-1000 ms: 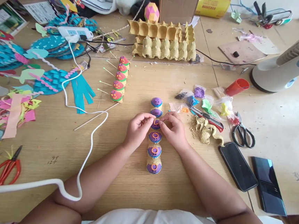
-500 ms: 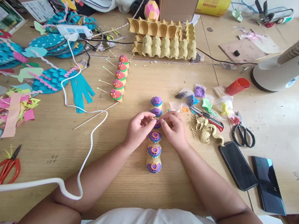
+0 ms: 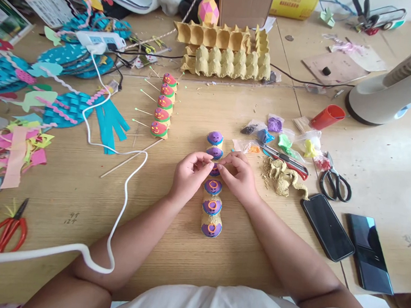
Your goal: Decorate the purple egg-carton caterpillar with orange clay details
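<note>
A strip of egg carton cups [image 3: 212,207] lies lengthwise in front of me, its bumps covered with purple and blue clay. The nearest three bumps carry orange clay rings and small dark marks. Over the third bump from the far end, my left hand [image 3: 192,176] pinches thumb and forefinger together. My right hand [image 3: 238,177] pinches just opposite, and the fingertips of both almost meet. Whatever sits between them is too small to make out. The fingers partly cover that bump; the two farther bumps show dark marks and no ring.
Left of centre stands a red-and-green carton strip [image 3: 163,103] with pins. Right lie clay bags [image 3: 275,124], a utility knife [image 3: 286,162], black scissors [image 3: 335,183], carton scraps [image 3: 282,177] and phones [image 3: 327,227]. A white cable [image 3: 125,199] crosses my left forearm. Egg cartons [image 3: 231,63] stand behind.
My hands stay over the same bump, with the pinched fingertips slightly closer together. The whole view has shifted a little.
</note>
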Available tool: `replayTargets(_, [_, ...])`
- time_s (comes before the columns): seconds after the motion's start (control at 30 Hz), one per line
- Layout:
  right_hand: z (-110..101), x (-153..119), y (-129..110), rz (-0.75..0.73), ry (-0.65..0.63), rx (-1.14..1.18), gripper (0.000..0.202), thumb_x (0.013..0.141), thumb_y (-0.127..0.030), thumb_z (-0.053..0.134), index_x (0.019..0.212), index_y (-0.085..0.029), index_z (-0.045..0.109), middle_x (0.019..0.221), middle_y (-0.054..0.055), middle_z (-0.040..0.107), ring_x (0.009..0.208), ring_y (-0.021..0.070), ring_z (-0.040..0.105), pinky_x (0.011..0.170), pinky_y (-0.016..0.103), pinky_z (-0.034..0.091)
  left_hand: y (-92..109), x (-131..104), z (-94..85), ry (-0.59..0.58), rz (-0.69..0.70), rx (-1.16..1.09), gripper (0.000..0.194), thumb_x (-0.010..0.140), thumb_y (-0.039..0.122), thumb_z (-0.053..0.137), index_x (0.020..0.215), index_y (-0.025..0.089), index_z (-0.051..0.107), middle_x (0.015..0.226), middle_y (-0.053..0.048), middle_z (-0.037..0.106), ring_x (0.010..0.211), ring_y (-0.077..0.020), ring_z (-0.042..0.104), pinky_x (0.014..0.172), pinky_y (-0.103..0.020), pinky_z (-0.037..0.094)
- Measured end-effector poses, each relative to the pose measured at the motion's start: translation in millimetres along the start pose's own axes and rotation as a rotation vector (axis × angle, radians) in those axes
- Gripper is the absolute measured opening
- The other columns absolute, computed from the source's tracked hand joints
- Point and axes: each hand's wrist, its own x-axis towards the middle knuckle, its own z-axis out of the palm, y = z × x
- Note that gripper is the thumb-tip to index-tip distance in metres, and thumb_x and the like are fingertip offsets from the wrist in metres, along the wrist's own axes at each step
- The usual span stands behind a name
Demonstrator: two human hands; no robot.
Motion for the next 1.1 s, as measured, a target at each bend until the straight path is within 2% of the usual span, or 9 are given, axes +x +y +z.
replayTargets(0.47, [0.9,-0.6,3.9,0.028,-0.003,0.014,0.01,0.091,-0.025,0.07,0.092,-0.024,0.081,0.093,0.006,0.064,0.097,0.0226,0.064,0.091,0.04,0.054,-0.9,1.6,1.0,0.011,0.008,0.01,0.013,0.087,0.028,0.076,0.098,0.02,0.075,0.092,-0.003,0.074,0.079,-0.013,0.065,0.075,-0.024,0.052])
replayTargets(0.87, [0.0,-1.0,2.9,0.018,-0.008,0.009,0.016,0.094,-0.025,0.067,0.096,-0.02,0.082,0.092,0.006,0.066,0.094,0.0207,0.064,0.088,0.037,0.053,0.5,1.2,1.8,0.009,0.02,-0.01,0.013,0.085,0.022,0.076,0.099,0.02,0.074,0.093,-0.002,0.074,0.081,-0.0122,0.065,0.075,-0.022,0.052])
replayTargets(1.0, [0.2,-1.1,2.9,0.019,0.052,0.022,0.012,0.093,-0.028,0.07,0.09,-0.019,0.078,0.09,0.005,0.067,0.087,0.0195,0.064,0.083,0.035,0.053,0.2,1.2,1.6,0.014,0.024,-0.015,0.013,0.086,0.022,0.075,0.099,0.02,0.074,0.092,-0.002,0.073,0.08,-0.0116,0.065,0.076,-0.022,0.052])
replayTargets(1.1, [-0.6,-1.1,1.9,0.02,0.068,0.019,0.025,0.097,-0.036,0.065,0.083,-0.019,0.077,0.085,0.005,0.065,0.083,0.0192,0.063,0.08,0.035,0.052,0.8,0.8,1.5,0.01,0.029,-0.005,0.012,0.087,0.022,0.075,0.099,0.02,0.074,0.093,-0.002,0.074,0.081,-0.0112,0.065,0.076,-0.022,0.052])
